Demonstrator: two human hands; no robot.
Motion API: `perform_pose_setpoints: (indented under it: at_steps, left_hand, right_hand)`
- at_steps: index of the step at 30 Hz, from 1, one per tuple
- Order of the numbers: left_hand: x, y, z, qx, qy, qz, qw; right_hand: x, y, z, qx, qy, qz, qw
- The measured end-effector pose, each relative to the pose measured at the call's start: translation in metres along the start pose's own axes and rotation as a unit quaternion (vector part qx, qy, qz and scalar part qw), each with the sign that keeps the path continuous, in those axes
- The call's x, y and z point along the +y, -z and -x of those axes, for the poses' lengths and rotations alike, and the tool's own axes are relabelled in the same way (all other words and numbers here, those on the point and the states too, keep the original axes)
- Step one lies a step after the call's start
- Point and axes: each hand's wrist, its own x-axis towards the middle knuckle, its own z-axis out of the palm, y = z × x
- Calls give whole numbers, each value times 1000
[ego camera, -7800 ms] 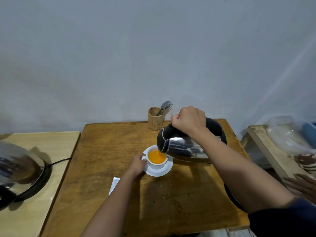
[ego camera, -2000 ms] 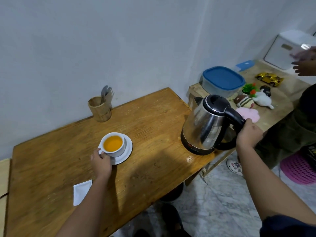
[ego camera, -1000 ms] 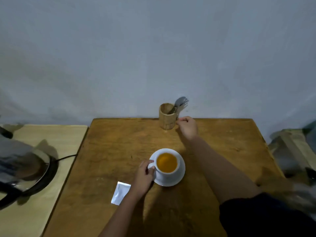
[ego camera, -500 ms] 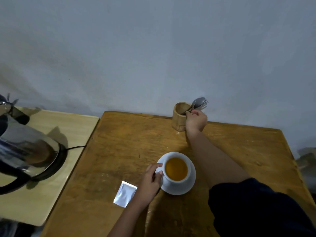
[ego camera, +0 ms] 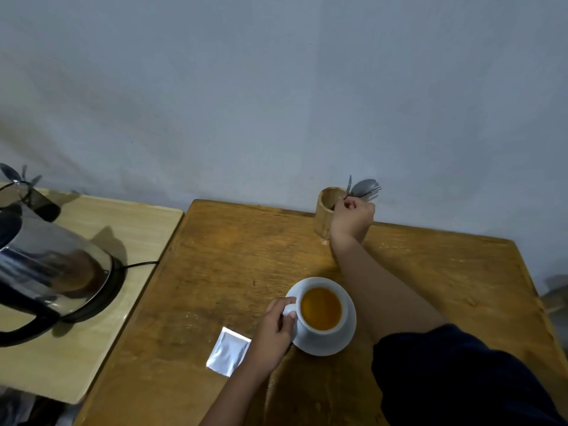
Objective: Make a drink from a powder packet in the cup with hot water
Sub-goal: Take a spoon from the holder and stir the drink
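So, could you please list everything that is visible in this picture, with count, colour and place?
Brown wooden table: one, centre.
White ceramic cup of orange drink: one, on the saucer.
White round saucer: one, on the brown table, near the front.
Silver foil powder packet: one, flat on the brown table, left of the cup.
Light wooden cutlery holder: one, at the table's back edge.
Metal cutlery: grey, several pieces including a spoon and a fork, standing in the holder.
Shiny steel electric kettle with black handle: one, on a pale side table, far left.
Left hand: at the cup's handle.
Right hand: gripping one piece of cutlery at the holder.
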Motion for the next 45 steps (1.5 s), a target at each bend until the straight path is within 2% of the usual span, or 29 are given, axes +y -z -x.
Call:
perform_pose_setpoints:
  at_steps: [4, 8, 12, 15, 19, 21, 25, 27, 33, 36, 41, 45]
  left_hand:
    - [1, -1, 0, -3, 6, -2, 1000]
    - [3, 3, 2, -16, 11, -9, 1000]
    - [10, 7, 3, -20, 4, -22, 1000]
    - [17, 9, 5, -23, 11, -18, 1000]
    - [21, 11, 8, -28, 20, -2, 999]
    - [21, 11, 8, -29, 22, -3, 999]
    - [20, 11, 7, -27, 23, -9, 999]
    - [19, 10, 7, -26, 30, -6, 999]
    - [19, 10, 7, -25, 31, -4, 999]
    - [20, 11, 6, -32, 37, -5, 999]
    - [22, 12, 5, -35, 40, -4, 999]
    - [21, 13, 4, -38, 46, 2, 998]
  right_hand:
    - [-25, 15, 3, -49, 137, -29, 989]
    - [-76, 47, 1, -140, 297, -12, 945]
    - [-118, 88, 13, -324, 416, 101, 844]
    - [-125, 113, 26, -386, 463, 244, 760]
    - [-102, 129, 42, -431, 451, 422, 659]
    - [-83, 132, 48, -452, 405, 485, 630]
    - [-55, 136, 58, -468, 303, 545, 627]
    - [-47, 138, 61, -469, 290, 559, 619]
    - [-36, 138, 72, -404, 384, 569, 605]
    - [-35, 139, 77, -404, 388, 563, 607]
    - [-28, 139, 76, -443, 335, 515, 653]
    - [-24, 137, 79, -432, 286, 407, 752]
